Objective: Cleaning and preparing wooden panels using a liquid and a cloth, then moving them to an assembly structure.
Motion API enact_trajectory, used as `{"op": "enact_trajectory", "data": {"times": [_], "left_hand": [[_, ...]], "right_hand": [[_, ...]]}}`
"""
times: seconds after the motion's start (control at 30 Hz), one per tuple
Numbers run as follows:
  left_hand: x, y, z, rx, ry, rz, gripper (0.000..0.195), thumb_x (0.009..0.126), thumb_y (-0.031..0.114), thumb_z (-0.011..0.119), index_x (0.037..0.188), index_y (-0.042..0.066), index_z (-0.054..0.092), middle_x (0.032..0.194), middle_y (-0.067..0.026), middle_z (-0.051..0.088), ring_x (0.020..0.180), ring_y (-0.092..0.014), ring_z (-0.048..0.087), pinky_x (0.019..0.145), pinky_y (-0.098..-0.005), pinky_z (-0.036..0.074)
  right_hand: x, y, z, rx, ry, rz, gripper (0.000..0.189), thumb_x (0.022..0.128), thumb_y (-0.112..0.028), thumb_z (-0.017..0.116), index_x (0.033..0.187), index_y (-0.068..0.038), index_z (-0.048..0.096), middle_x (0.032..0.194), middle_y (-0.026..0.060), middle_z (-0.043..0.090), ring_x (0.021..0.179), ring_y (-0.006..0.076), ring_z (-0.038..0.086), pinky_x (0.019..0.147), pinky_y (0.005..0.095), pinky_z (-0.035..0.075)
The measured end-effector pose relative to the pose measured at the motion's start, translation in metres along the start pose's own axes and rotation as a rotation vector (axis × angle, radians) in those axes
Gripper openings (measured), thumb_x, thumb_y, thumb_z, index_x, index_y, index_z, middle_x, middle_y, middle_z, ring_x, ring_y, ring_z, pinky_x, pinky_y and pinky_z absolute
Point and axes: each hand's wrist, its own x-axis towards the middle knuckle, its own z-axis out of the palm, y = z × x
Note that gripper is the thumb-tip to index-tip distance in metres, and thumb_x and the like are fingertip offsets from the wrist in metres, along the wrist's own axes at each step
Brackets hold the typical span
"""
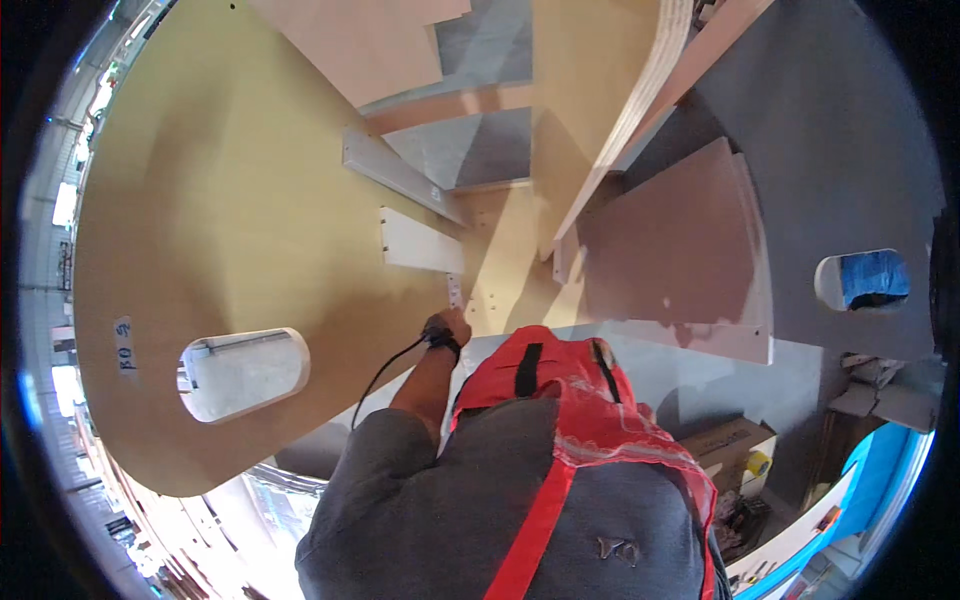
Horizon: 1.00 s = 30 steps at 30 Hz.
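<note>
My left hand [453, 324], with a dark strap and a black cable at the wrist, is low beside the large yellowish wooden side panel [217, 187]. Its fingers are mostly hidden. Just beyond them is the end of a narrow pale strip [454, 289] with small marks; whether I grip it or only touch it is unclear. Past the strip, a short white board [421, 241] and a longer pale batten [401, 178] stick out from the panel. A wooden base board [499, 281] with small holes lies before me. My right hand is out of view, behind the red apron [544, 367].
An upright plywood divider [592, 97] rises ahead. Pinkish boards [667, 247] stand at the right, beside a dark side panel [810, 172] with an oval cutout. A cardboard box [727, 442] and a yellow tape roll [759, 463] are on the lower right.
</note>
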Motion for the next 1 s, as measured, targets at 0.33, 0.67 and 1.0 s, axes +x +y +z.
{"op": "enact_trajectory", "data": {"times": [0.33, 0.67, 1.0], "left_hand": [[0.027, 0.007, -0.082, -0.077, 0.885, 0.011, 0.056, 0.095, 0.014, 0.044, 0.147, 0.001, 0.026, 0.156, -0.0253, 0.019, 0.145, -0.041, 0.016, 0.118, -0.0556, 0.012], [0.064, -0.018, -0.081, -0.431, 0.861, -0.084, 0.085, 0.080, 0.026, 0.067, 0.147, -0.003, 0.024, 0.154, -0.0333, 0.017, 0.145, -0.046, 0.011, 0.120, -0.0506, 0.006], [0.074, -0.021, -0.072, -0.682, 0.604, -0.254, 0.075, 0.096, 0.011, 0.036, 0.155, 0.011, -0.010, 0.163, -0.0106, -0.005, 0.150, -0.026, 0.008, 0.122, -0.0407, 0.005]], "right_hand": [[0.000, -0.028, 0.026, 0.028, 0.003, -0.018, 0.020, 0.087, -0.030, 0.058, 0.079, -0.012, 0.062, 0.066, 0.0073, 0.064, 0.058, 0.0203, 0.063, 0.049, 0.0348, 0.049], [0.043, -0.081, 0.051, -0.043, -0.036, -0.069, 0.019, 0.084, -0.030, 0.060, 0.078, -0.012, 0.064, 0.067, 0.0086, 0.065, 0.059, 0.0221, 0.064, 0.051, 0.0365, 0.050], [0.086, -0.158, 0.074, -0.133, -0.053, -0.109, 0.019, 0.081, -0.030, 0.062, 0.078, -0.012, 0.066, 0.068, 0.0098, 0.066, 0.061, 0.0239, 0.065, 0.054, 0.0382, 0.051]]}}
